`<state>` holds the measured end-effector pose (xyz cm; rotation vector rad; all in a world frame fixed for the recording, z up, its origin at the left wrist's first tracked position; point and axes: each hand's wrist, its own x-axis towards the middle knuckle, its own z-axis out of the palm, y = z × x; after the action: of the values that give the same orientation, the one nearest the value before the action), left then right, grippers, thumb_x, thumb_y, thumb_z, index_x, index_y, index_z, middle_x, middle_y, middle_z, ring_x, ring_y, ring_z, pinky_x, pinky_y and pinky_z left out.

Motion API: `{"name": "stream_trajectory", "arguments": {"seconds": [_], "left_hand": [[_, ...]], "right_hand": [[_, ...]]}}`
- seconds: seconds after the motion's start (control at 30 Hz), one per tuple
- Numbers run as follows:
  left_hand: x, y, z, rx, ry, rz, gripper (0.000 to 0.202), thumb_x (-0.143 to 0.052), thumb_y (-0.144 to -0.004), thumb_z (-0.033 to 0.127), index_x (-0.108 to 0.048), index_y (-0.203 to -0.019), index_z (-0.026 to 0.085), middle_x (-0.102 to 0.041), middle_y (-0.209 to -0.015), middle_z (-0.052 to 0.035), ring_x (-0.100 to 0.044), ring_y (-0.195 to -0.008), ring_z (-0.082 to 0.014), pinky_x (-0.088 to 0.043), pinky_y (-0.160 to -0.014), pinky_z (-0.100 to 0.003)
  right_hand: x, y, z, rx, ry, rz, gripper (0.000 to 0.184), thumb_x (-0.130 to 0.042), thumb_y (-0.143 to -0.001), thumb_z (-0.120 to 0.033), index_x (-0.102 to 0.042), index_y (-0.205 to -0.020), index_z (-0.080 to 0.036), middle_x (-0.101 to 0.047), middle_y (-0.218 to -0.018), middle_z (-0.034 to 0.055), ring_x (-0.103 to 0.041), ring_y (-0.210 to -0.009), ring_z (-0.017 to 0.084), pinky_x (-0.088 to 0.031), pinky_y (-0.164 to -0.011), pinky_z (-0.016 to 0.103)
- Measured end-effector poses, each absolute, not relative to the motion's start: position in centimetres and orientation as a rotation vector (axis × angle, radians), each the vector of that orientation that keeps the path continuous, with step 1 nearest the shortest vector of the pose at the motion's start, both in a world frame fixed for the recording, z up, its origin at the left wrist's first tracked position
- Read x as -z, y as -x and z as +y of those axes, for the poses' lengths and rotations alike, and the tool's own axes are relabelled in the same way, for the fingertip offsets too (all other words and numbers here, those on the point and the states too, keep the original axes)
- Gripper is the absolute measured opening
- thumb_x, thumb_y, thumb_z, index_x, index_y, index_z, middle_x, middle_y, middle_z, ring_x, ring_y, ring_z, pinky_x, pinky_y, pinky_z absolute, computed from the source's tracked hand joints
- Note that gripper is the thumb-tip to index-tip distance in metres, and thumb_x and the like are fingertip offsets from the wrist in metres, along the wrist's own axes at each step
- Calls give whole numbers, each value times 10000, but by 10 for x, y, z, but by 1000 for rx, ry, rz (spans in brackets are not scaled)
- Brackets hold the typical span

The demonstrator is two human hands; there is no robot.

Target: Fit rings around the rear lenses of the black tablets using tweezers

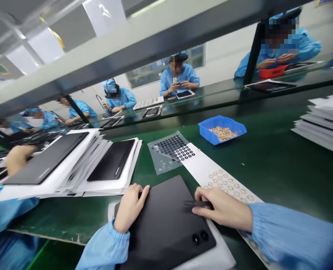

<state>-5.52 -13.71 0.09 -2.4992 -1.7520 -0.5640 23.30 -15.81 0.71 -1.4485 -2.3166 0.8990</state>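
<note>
A dark grey tablet [166,221] lies back side up in front of me, its two round camera lenses near the lower right corner. White sheet material [211,255] shows beneath it. My left hand [131,206] is closed on the tablet's upper left edge, thumb on the back cover. In my right hand [221,206] is a pair of black tweezers [203,204], pinched over the tablet's right side; their tips are blurred. Just past that hand runs a white strip [203,165] bearing black rings and pale rings. Its far end meets a clear sheet [162,150] of black rings.
A blue bin [222,129] of small pale rings stands beyond the strip. At left, tablets [111,159] lie on stacked white sheets [80,161], beside a co-worker's arm [17,159]. More sheets [324,122] are piled at right. An overhead beam [144,41] crosses the view; co-workers sit opposite.
</note>
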Motion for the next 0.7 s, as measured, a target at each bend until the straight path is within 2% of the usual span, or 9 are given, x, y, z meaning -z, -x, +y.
{"name": "stream_trajectory", "arguments": {"seconds": [0.13,0.27,0.37,0.5,0.57,0.63,0.7], "left_hand": [[-9,54,-138,556,2516,-1823,418,-280,-968,418,-343,-603,223,-529,-517,-11,-570,-486,-194,-396,-471,-304],[-13,49,-142,504,2653,-1806,448,-304,-943,459,-349,-570,216,-538,-509,-2,-561,-475,-178,-375,-459,-281],[-29,62,-141,516,2621,-1864,474,-342,-927,500,-439,-571,204,-548,-533,14,-568,-522,-168,-397,-493,-269],[-82,115,-108,667,2040,-2165,560,-313,-953,500,-473,-529,172,-462,-496,12,-526,-538,-158,-414,-531,-277],[-109,143,-80,696,1739,-2262,420,-412,-956,421,-564,-694,131,-538,-627,13,-555,-616,-131,-466,-628,-288],[-125,161,-53,685,1623,-2296,315,-489,-932,398,-604,-879,110,-610,-833,-18,-604,-765,-157,-500,-716,-322],[-125,167,-35,655,1626,-2295,293,-524,-918,378,-597,-1009,109,-614,-985,-46,-612,-873,-194,-514,-766,-359]], "right_hand": [[-12,-236,-157,-1070,1405,-2315,272,-542,-814,-437,-583,-798,-168,-600,-709,35,-532,-664,168,-340,-576,253],[-12,-239,-153,-1407,1280,-2295,307,-544,-806,-428,-533,-659,-159,-570,-624,11,-518,-597,140,-339,-539,232],[-10,-240,-150,-1542,1224,-2200,311,-553,-809,-440,-549,-707,-147,-608,-628,21,-556,-612,146,-383,-579,232],[-7,-241,-148,-1528,1194,-2166,339,-522,-837,-464,-588,-822,-133,-637,-633,35,-572,-623,154,-406,-617,247],[-5,-241,-147,-1539,1186,-2161,330,-530,-836,-451,-598,-813,-129,-622,-608,27,-558,-599,143,-404,-615,245],[-4,-240,-147,-1562,1178,-2145,309,-541,-832,-430,-602,-794,-129,-597,-576,12,-543,-571,131,-399,-603,237],[-3,-240,-148,-1568,1173,-2131,289,-547,-829,-410,-608,-781,-131,-578,-554,-1,-530,-545,119,-393,-587,228]]}}
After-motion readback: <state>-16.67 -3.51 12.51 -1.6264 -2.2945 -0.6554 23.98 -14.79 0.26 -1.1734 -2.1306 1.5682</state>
